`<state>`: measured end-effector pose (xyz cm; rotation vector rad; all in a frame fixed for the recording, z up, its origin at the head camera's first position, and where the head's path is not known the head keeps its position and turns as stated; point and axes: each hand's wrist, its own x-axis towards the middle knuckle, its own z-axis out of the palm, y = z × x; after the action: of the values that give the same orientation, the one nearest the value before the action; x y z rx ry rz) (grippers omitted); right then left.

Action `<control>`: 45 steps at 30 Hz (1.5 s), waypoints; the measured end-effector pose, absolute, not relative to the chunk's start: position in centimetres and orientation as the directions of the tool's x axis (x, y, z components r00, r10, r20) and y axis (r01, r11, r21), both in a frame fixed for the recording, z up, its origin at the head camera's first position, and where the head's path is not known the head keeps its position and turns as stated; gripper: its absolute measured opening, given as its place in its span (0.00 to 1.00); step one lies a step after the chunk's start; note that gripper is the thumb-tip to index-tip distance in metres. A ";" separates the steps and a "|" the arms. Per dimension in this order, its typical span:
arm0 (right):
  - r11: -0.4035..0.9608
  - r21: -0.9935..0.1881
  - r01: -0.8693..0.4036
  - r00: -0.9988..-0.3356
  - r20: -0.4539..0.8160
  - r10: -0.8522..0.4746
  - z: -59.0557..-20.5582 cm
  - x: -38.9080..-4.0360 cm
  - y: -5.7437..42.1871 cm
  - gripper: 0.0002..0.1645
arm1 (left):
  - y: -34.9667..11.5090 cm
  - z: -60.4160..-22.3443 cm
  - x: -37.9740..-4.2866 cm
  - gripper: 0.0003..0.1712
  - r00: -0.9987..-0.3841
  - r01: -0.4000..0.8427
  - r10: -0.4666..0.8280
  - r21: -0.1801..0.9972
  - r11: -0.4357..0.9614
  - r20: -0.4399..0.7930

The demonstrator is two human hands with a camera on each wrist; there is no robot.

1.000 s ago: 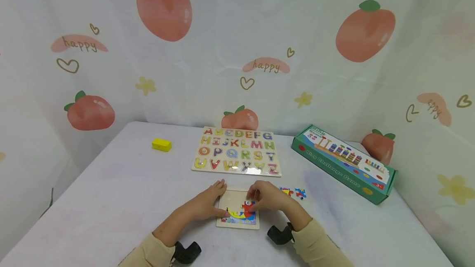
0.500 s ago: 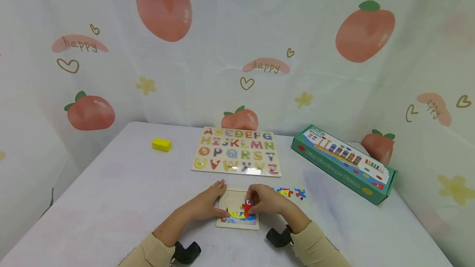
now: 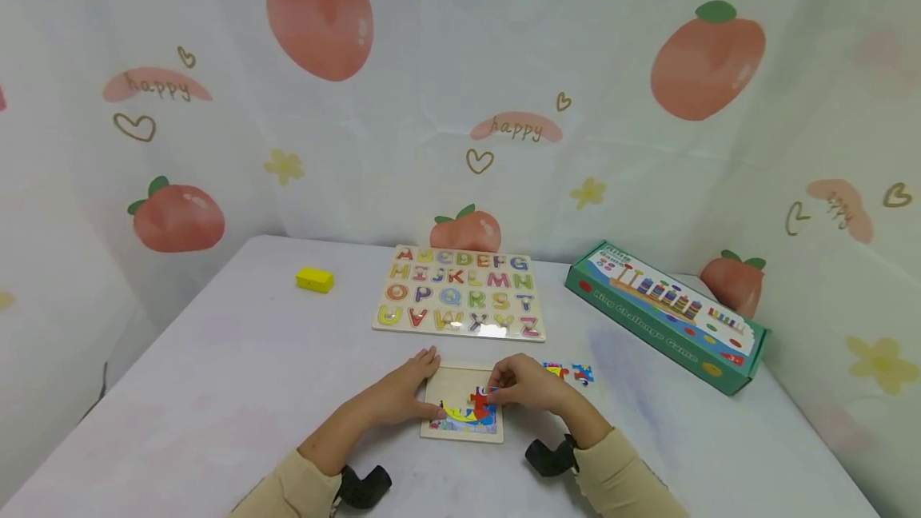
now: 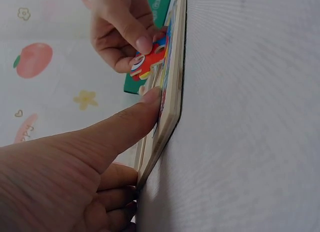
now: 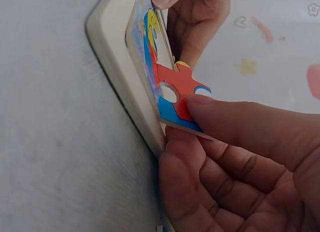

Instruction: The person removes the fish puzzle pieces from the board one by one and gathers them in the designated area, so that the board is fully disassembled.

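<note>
A small wooden jigsaw board (image 3: 449,378) lies before me, its lower part filled with yellow, red and blue picture pieces. My left hand (image 3: 396,396) holds the board's left side, the thumb (image 4: 135,117) pressing its face and the other fingers at its edge. With thumb and fingers, my right hand (image 3: 525,384) pinches a red and blue puzzle piece (image 5: 182,86) with part of a white eye. That piece is tilted over the board's right side, its lower edge close to the neighbouring pieces; whether it is seated is unclear.
Loose puzzle pieces (image 3: 582,374) lie right of the board, partly behind my right hand. An alphabet board (image 3: 439,304) stands farther back. A yellow block (image 3: 314,280) sits back left, and a green game box (image 3: 669,318) lies back right.
My right hand shifted slightly toward me half a second ago, and is now a little farther right and up, still pinching the red piece. My left hand stays on the board.
</note>
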<state>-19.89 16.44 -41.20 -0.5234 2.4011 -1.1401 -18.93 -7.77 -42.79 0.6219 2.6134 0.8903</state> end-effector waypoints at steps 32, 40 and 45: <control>0.564 -0.807 -0.175 -0.829 -0.188 -0.526 -41.1 -19.4 16.5 0.08 | -7.5 -42.5 -18.7 0.50 -0.857 0.292 0.491 0.641 0.709 -0.153; 0.622 -0.725 -0.296 -0.816 -0.146 -0.559 -41.0 -18.9 15.7 0.05 | -7.6 -42.5 -18.7 0.50 -0.856 0.297 0.495 0.642 0.707 -0.148; 0.640 -0.678 -0.360 -0.812 -0.109 -0.573 -40.6 -18.5 15.4 0.07 | -7.6 -42.5 -18.8 0.50 -0.856 0.299 0.496 0.644 0.704 -0.145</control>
<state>-18.53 15.40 -40.57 -0.7483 2.5478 -0.9538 -18.77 -7.65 -42.55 0.6260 2.6063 0.9059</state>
